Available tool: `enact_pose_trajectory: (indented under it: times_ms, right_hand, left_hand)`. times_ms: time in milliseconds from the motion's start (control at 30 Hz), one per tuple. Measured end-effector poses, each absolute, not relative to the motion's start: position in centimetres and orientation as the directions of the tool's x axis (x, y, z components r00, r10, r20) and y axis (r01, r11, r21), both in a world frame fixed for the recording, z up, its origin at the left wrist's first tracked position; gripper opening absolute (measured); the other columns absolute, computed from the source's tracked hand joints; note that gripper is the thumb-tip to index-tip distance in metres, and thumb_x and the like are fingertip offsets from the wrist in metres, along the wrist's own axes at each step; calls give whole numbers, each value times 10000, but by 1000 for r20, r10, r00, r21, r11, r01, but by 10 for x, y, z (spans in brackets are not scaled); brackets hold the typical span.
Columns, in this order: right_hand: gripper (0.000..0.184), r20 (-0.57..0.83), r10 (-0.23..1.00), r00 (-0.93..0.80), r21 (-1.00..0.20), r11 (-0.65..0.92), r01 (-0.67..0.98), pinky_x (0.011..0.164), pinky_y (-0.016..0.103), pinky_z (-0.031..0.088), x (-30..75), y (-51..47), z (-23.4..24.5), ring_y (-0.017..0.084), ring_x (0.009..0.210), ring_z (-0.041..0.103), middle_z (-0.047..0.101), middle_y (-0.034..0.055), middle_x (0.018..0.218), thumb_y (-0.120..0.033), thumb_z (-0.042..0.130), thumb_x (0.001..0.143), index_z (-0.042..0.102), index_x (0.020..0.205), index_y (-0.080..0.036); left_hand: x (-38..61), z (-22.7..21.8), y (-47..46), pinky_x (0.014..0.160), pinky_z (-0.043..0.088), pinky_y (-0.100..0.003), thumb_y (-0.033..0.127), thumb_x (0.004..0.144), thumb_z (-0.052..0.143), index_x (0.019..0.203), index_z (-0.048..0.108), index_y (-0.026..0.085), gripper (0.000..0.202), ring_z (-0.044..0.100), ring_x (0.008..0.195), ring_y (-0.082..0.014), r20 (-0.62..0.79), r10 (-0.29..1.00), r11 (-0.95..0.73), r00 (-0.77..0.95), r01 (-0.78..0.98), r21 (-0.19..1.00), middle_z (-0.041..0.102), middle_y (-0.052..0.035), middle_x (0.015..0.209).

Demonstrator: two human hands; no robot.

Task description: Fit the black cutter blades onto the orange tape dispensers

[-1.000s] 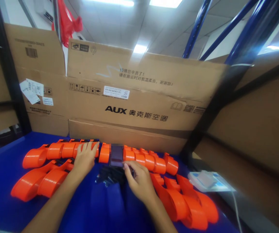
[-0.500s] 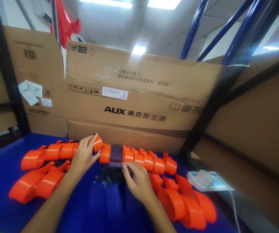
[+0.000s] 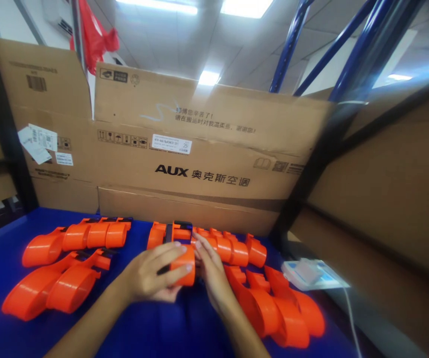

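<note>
My left hand (image 3: 153, 273) is closed around an orange curved plastic piece (image 3: 184, 263), a wide band bent into a loop, held above the blue work surface (image 3: 132, 328). My right hand (image 3: 214, 273) is up against the right side of that piece. Its fingers point upward and lie close together; whatever is between them and the thumb is hidden. Just behind both hands stands another orange piece with a dark top (image 3: 182, 227). The small black parts lying in front of the row are now covered by my hands.
Rows of like orange pieces lie on the left (image 3: 76, 236) and right (image 3: 237, 251), with larger ones nearer me (image 3: 292, 318). A white device with a cable (image 3: 311, 276) sits at the right. Cardboard (image 3: 207, 149) walls the back; dark posts (image 3: 304, 184) flank it.
My left hand has come right and nearer, bringing an orange piece from the left row to the middle. My right hand has risen to meet it. The view has shifted slightly.
</note>
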State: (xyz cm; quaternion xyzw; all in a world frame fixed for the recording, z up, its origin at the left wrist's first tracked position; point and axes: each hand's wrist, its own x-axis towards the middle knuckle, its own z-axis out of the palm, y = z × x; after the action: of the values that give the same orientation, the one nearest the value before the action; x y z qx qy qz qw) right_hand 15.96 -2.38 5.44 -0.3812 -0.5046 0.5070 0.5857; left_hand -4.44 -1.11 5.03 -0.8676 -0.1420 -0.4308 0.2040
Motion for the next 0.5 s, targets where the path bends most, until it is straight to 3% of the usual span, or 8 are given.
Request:
enact_pose_trajectory:
  times_ms: [167,267,300,367,433,500]
  right_hand:
    - [383,204,976,72,-940,216,-265,503,238,479,161,-23,54,146,561,586,635,-29,690,-500,723,827,638,1069,-216]
    - [341,237,971,-19,-947,227,-227,534,255,495,161,-23,57,170,609,620,677,0,728,-513,706,843,665,975,-201]
    - [350,249,968,-37,-948,236,-215,551,270,509,161,-23,58,185,634,637,692,13,749,-517,685,861,670,1009,-200]
    - [383,283,959,-30,-945,273,-182,610,311,542,159,-23,58,213,691,664,716,36,802,-517,651,889,670,1093,-194]
    - [410,333,943,-3,-935,330,-130,704,350,561,157,-22,58,233,767,680,734,55,868,-506,647,898,667,1152,-184]
    - [413,382,924,-6,-922,381,-73,796,366,557,154,-23,57,241,852,684,742,70,952,-484,641,911,668,1193,-183]
  left_hand:
    - [-38,49,-22,1023,530,-501,202,806,694,1422,452,316,672,522,1337,-308,781,29,-902,624,353,-248,615,-102,1370]
    - [-36,40,-23,1054,480,-568,395,824,680,1490,362,330,741,487,1358,-344,858,36,-950,512,285,-130,512,-120,1475]
    - [-35,37,-22,1060,462,-588,467,842,642,1504,350,320,738,468,1368,-359,903,79,-959,422,278,-46,472,-132,1503]
    - [-30,31,-19,1064,441,-590,520,896,552,1490,395,296,654,462,1364,-364,939,284,-933,196,283,223,434,-146,1522]
    - [-22,29,-14,1070,436,-549,479,937,519,1440,477,279,543,507,1321,-337,816,578,-799,11,213,563,468,-139,1494]
    - [-14,31,-10,1080,426,-502,463,941,541,1390,540,255,495,547,1281,-315,588,808,-588,-39,29,809,540,-127,1440]
